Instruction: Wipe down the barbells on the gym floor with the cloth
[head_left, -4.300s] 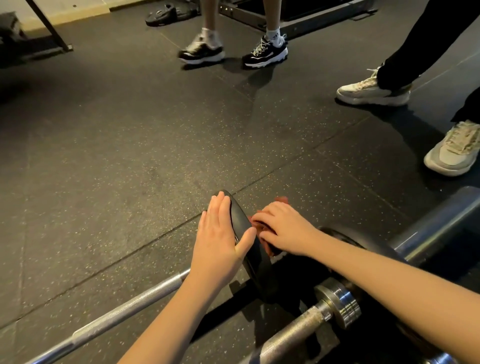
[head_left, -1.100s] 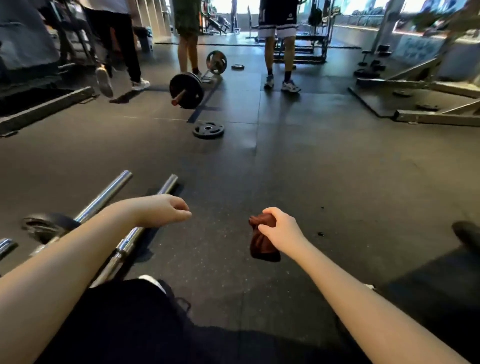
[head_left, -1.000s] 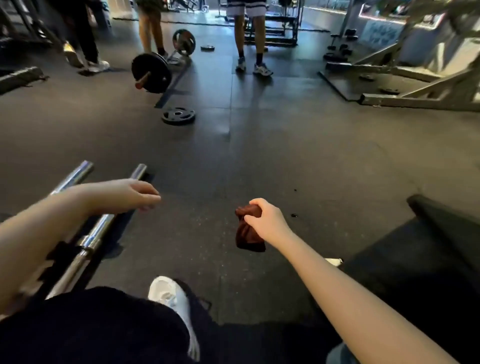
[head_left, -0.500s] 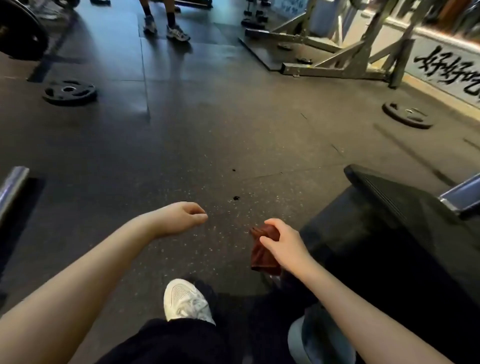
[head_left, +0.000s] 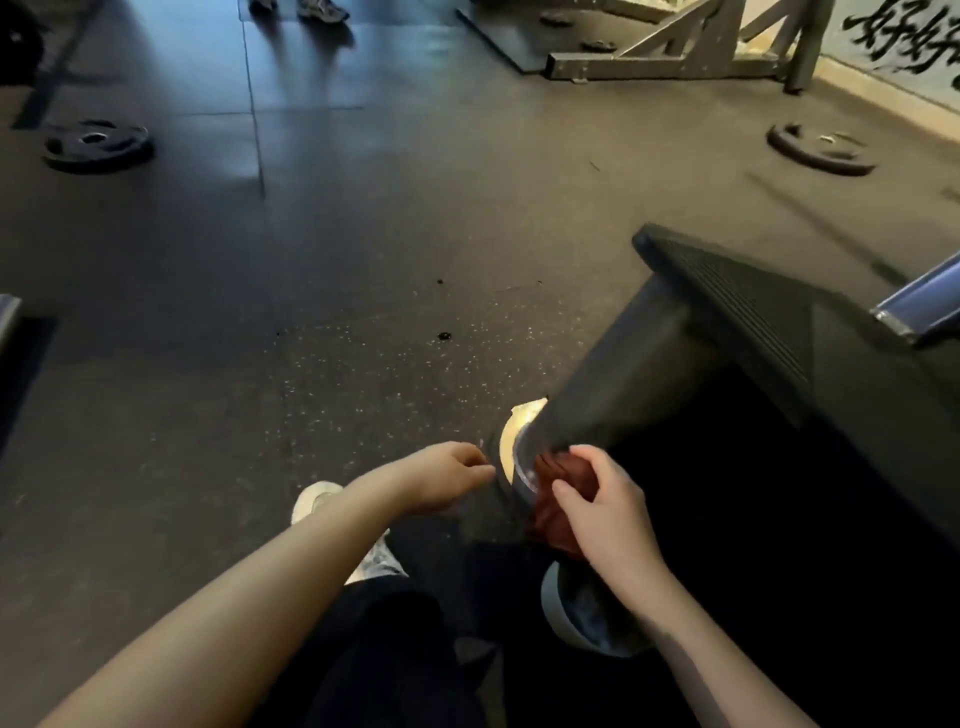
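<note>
Head view over a gym floor (head_left: 363, 249) of dark speckled rubber. Open ground ahead and to the left, bounded far left by a weight plate (head_left: 96, 143) lying flat, far right by a second weight plate (head_left: 821, 148), and at the top by a grey steel frame (head_left: 675, 57) before a wall with black brush lettering (head_left: 904, 36). Right side closed off by a black ribbed platform (head_left: 737, 306), with a silver bar (head_left: 924, 306) at the frame's right edge. From under the platform's near edge, a dark blurred post (head_left: 623, 384) slanting down toward the hands.

Of the barbell (head_left: 5, 319), only an end at the left edge, well apart from both hands.

In the right hand (head_left: 608, 519), fingers curled round it, a bunched reddish-brown cloth (head_left: 558, 501), set against the lower end of the post. Beside it the left hand (head_left: 441, 478), loosely curled and holding nothing, fingertips near a pale rounded part (head_left: 511, 431) at the post's foot, too blurred to name.

Below the hands, a white shoe (head_left: 317, 499) and black trousers (head_left: 389, 649). At the top edge, a bystander's shoes (head_left: 311, 8).

Against half a second earlier: view tipped further down and to the right; barbell end pushed out to the very edge; cloth brought from mid-air over the floor to the post; left hand drawn in close to the right, formerly well apart.
</note>
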